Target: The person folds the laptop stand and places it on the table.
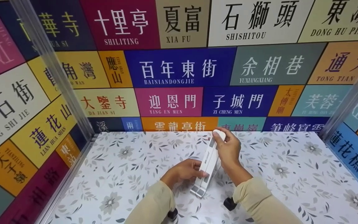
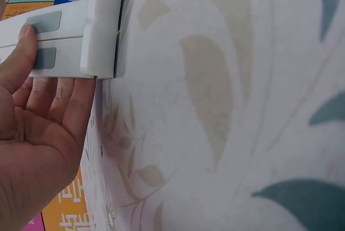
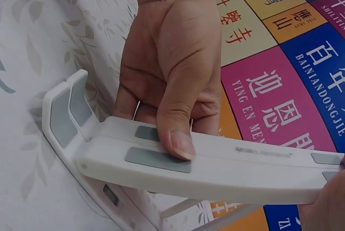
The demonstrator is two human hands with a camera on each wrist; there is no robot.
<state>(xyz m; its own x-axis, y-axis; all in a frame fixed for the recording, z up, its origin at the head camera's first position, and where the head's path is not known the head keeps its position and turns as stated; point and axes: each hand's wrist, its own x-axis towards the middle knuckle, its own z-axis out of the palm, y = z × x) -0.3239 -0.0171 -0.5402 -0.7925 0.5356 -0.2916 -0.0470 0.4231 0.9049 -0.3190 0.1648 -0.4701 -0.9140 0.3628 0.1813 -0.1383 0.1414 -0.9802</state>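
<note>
Both hands hold a white folding laptop stand (image 1: 209,161) with grey pads, tilted with its lipped end toward me. My left hand (image 1: 183,170) grips the lower part, thumb on a grey pad (image 2: 47,22) and fingers underneath. At the far upper end, my right hand (image 1: 230,147) holds the stand with its thumb over the top. The right wrist view shows the left hand (image 3: 175,75) across the stand (image 3: 242,169), the upturned lips (image 3: 63,110), and thin struts below. Only part of the right hand (image 3: 326,204) appears there, at the edge. Whether the lower end touches the table cannot be told.
A table with a white floral cover (image 1: 120,174) lies under the hands. Behind and beside it stand walls of coloured sign panels (image 1: 179,68). Clear corner posts (image 1: 57,74) rise at the back left and right. A black device (image 1: 229,203) sits by the right sleeve.
</note>
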